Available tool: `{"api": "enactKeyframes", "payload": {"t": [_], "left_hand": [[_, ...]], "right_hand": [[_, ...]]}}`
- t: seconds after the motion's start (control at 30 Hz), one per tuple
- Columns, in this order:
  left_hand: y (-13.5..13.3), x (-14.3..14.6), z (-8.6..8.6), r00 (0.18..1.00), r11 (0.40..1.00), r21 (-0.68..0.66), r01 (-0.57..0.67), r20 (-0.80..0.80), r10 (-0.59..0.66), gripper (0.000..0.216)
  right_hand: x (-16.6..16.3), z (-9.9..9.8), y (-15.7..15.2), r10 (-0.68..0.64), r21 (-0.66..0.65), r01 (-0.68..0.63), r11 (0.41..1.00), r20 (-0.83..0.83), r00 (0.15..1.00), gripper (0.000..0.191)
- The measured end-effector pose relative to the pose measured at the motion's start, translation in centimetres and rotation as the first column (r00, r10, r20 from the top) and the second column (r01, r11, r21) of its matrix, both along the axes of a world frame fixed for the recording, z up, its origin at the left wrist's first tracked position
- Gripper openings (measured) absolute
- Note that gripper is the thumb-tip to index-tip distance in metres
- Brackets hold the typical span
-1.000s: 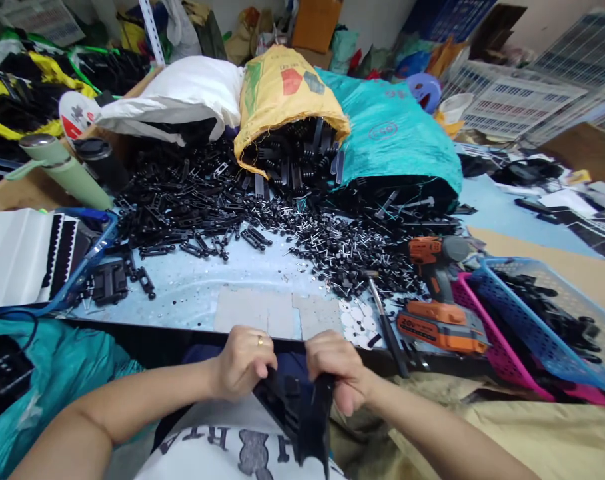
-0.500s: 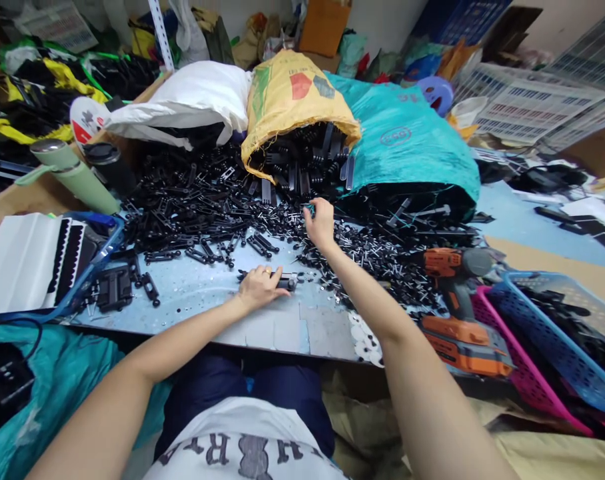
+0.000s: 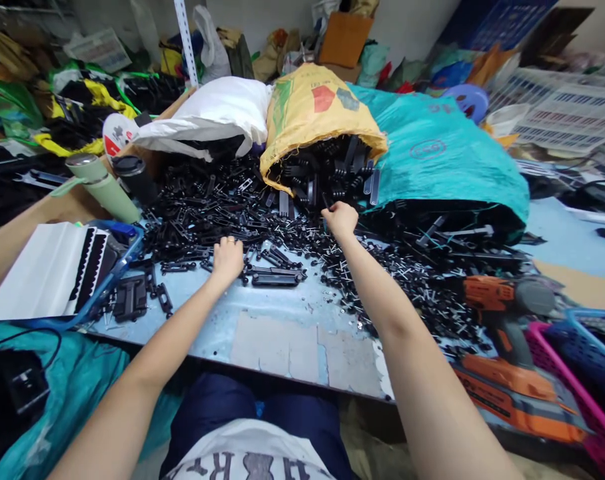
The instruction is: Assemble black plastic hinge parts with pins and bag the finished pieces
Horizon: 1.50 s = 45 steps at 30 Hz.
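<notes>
My left hand (image 3: pixel 228 260) reaches down at the near edge of a heap of black plastic arm pieces (image 3: pixel 197 207); its fingers are curled and the tips are hidden. Just right of it, an assembled black arm (image 3: pixel 278 276) lies on the blue tabletop, untouched. At the mouth of the yellow sack (image 3: pixel 327 100), my right hand (image 3: pixel 341 219) is closed, thumb and fingers pinched by a thin dark piece I cannot identify. Below and right of that hand spreads a pile of small screws (image 3: pixel 397 273).
A white sack (image 3: pixel 222 107) and a teal sack (image 3: pixel 447 153) stand at the back. An orange cordless drill (image 3: pixel 520 387) sits at right beside a pink basket (image 3: pixel 557 367). A blue basket (image 3: pixel 132 250), a green bottle (image 3: pixel 105 190) and a dark cup (image 3: pixel 135 177) are at left.
My left hand has let go of the black arm and moved up and left to the heap. My right hand stays by the yellow sack's mouth. The view has shifted.
</notes>
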<state>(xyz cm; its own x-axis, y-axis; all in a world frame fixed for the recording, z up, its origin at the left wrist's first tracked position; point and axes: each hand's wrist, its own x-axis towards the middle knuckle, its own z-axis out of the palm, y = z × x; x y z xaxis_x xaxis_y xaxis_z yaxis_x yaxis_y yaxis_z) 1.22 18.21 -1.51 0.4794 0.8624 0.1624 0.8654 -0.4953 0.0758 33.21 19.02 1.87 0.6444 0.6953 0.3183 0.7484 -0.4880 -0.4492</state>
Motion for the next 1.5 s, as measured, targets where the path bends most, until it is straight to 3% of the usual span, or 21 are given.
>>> {"api": "enactKeyframes", "payload": {"t": [0.1,0.13,0.2,0.27,0.33,0.4,0.47,0.53,0.63,0.67,0.73,0.8,0.87,1.03,1.13,1.2,1.33,1.4,1.5], "left_hand": [[1.8,-1.7,-0.2,0.999,0.998,-0.056,0.03,-0.039,-0.032,0.026],[2.1,-2.0,-0.2,0.998,0.997,-0.068,0.041,-0.039,-0.043,0.026],[2.2,-2.6,-0.1,0.998,0.996,-0.081,0.043,-0.032,-0.046,0.025],[1.1,-3.4,0.1,0.999,0.998,-0.06,0.03,0.018,-0.029,0.024],[-1.4,-4.6,-0.2,0.989,0.998,0.007,0.062,0.135,-0.063,0.026],[-5.2,-5.8,-1.2,0.955,0.981,0.098,0.166,0.233,-0.185,0.029],[-9.5,-6.8,-2.6,0.914,0.939,0.151,0.309,0.226,-0.337,0.029],[-13.4,-7.3,-4.0,0.884,0.899,0.166,0.404,0.182,-0.431,0.026],[-16.8,-7.0,-5.3,0.887,0.901,0.158,0.403,0.177,-0.427,0.016],[-17.1,-6.6,-5.4,0.895,0.912,0.145,0.385,0.184,-0.407,0.014],[-17.1,-5.7,-5.3,0.907,0.926,0.108,0.361,0.189,-0.376,0.01],[-16.5,-5.0,-4.9,0.911,0.931,0.061,0.361,0.191,-0.366,0.006],[-16.0,-4.7,-4.4,0.906,0.931,0.016,0.365,0.226,-0.359,0.006],[-16.1,-5.4,-3.2,0.832,0.931,-0.084,0.356,0.482,-0.275,0.013],[-16.5,-5.6,-2.6,0.776,0.92,-0.13,0.369,0.588,-0.227,0.013],[-16.8,-5.4,-2.4,0.752,0.911,-0.163,0.378,0.629,-0.199,0.012],[-16.9,-5.0,-2.5,0.697,0.897,-0.256,0.359,0.714,-0.075,0.015],[-16.9,-5.0,-2.8,0.659,0.886,-0.305,0.348,0.752,0.001,0.026],[-16.8,-5.0,-3.2,0.628,0.865,-0.361,0.349,0.775,0.071,0.034]], "right_hand": [[-1.4,-0.6,-6.0,0.133,0.299,-0.002,0.954,-0.417,0.899,0.029],[-2.3,-1.1,-8.6,0.242,0.369,-0.054,0.928,-0.487,0.839,0.031],[-4.2,-2.2,-14.6,0.438,0.379,-0.28,0.882,-0.441,0.783,0.03],[-6.1,-3.2,-20.5,0.604,0.26,-0.547,0.796,-0.276,0.747,0.021],[-7.5,-3.7,-25.4,0.684,0.131,-0.673,0.728,-0.2,0.701,0.013],[-8.6,-3.9,-28.7,0.71,-0.077,-0.712,0.698,-0.045,0.702,0.021],[-9.7,-4.0,-30.6,0.694,-0.263,-0.649,0.714,0.142,0.706,0.033],[-11.0,-4.3,-31.4,0.709,-0.331,-0.633,0.7,0.217,0.671,0.035],[-13.4,-5.1,-31.4,0.804,-0.291,-0.75,0.594,0.178,0.568,0.031],[-14.2,-5.4,-31.0,0.785,-0.255,-0.742,0.62,0.174,0.595,0.032],[-15.5,-5.9,-30.0,0.661,-0.211,-0.628,0.749,0.174,0.73,0.04],[-16.4,-6.3,-28.7,0.548,-0.25,-0.505,0.826,0.15,0.823,0.049],[-16.9,-6.6,-27.6,0.531,-0.32,-0.476,0.819,0.111,0.84,0.05],[-16.3,-6.3,-26.3,0.638,-0.332,-0.601,0.727,0.003,0.77,0.044],[-14.8,-5.6,-24.6,0.521,-0.341,-0.472,0.813,0.065,0.851,0.042],[-14.0,-5.3,-23.3,0.504,-0.344,-0.44,0.83,0.125,0.854,0.043],[-14.2,-5.4,-22.3,0.686,-0.348,-0.618,0.705,0.113,0.719,0.058],[-14.3,-5.3,-22.9,0.747,-0.344,-0.689,0.638,0.059,0.662,0.049],[-13.9,-4.3,-24.1,0.856,-0.355,-0.804,0.477,-0.019,0.517,0.035]]}}
